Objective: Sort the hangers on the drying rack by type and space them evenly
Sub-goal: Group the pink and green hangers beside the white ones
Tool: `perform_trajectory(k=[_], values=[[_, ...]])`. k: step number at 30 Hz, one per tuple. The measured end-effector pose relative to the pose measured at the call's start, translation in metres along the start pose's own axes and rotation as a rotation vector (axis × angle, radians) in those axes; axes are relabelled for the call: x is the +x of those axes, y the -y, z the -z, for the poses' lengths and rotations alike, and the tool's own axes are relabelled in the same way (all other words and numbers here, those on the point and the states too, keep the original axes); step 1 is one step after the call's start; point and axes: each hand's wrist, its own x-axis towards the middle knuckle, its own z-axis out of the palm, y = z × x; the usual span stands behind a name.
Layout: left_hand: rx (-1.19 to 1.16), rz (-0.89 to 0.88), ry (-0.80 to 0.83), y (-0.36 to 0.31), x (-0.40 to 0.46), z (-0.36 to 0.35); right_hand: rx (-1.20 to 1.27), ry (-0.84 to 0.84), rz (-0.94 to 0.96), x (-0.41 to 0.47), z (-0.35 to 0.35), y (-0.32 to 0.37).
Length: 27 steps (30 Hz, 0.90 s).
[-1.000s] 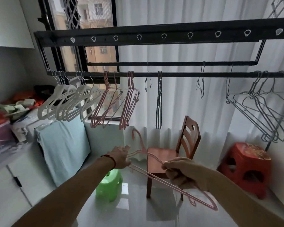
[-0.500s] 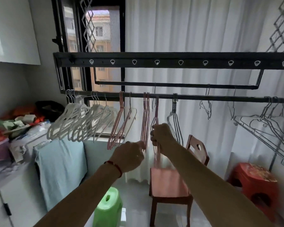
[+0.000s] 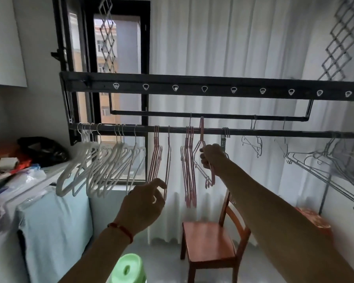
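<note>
Hanging a pink hanger [image 3: 201,152] on the rack's lower bar [image 3: 253,132], just right of the pink cluster [image 3: 189,170]. Right hand [image 3: 209,158] clenched round the hanger's shoulder wire, hook lifted above the bar and, by the look of it, not yet seated. Left hand [image 3: 145,203] lower and nearer, fingers loosely curled at the bottom of another pink group [image 3: 158,158]; whether pinching a wire or only touching, cannot tell. White plastic hangers [image 3: 98,166] bunched far left on the same bar, dark hangers [image 3: 224,139] right of the hand, thin wire hangers [image 3: 323,166] at far right.

Step in hand, most likely: gathering the pink ones together. Next move calls for lowering the hook squarely onto the bar, letting go, then sliding the two pink groups together and evening the gaps.
</note>
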Motion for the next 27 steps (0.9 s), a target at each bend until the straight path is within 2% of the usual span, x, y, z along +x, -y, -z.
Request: perform_trajectory(k=[5, 11, 12, 14, 16, 17, 19, 20, 22, 24, 25, 27], values=[[-0.063, 0.014, -0.008, -0.008, 0.023, -0.024, -0.082, -0.048, 0.035, 0.015, 0.002, -0.003], [-0.078, -0.07, -0.148, -0.055, 0.079, -0.058, -0.104, 0.103, 0.036, 0.043, 0.017, -0.026], [-0.081, -0.077, -0.174, -0.066, 0.091, -0.065, -0.162, 0.139, 0.061, 0.046, 0.023, -0.032], [-0.086, -0.089, -0.21, -0.091, 0.113, -0.08, -0.476, 0.175, 0.202, 0.055, 0.042, -0.043], [-0.062, -0.104, -0.248, -0.114, 0.133, -0.096, -0.702, 0.024, 0.536, 0.066, 0.068, -0.053], [-0.052, -0.106, -0.263, -0.124, 0.142, -0.105, -0.784, -0.073, 0.62, 0.069, 0.081, -0.056], [-0.041, -0.089, -0.257, -0.142, 0.16, -0.121, -0.992, -0.288, 0.608, 0.08, 0.109, -0.065], [-0.037, -0.074, -0.241, -0.151, 0.167, -0.129, -1.046, -0.266, 0.488, 0.086, 0.119, -0.07], [-0.011, -0.043, -0.21, -0.164, 0.181, -0.146, -0.937, -0.055, 0.256, 0.096, 0.131, -0.082], [0.015, -0.006, -0.189, -0.172, 0.19, -0.163, -0.495, 0.12, 0.162, 0.107, 0.138, -0.087], [0.027, 0.015, -0.176, -0.173, 0.193, -0.17, -0.335, 0.143, 0.135, 0.112, 0.14, -0.088], [0.037, 0.056, -0.145, -0.174, 0.197, -0.181, -0.233, 0.148, 0.131, 0.123, 0.147, -0.086]])
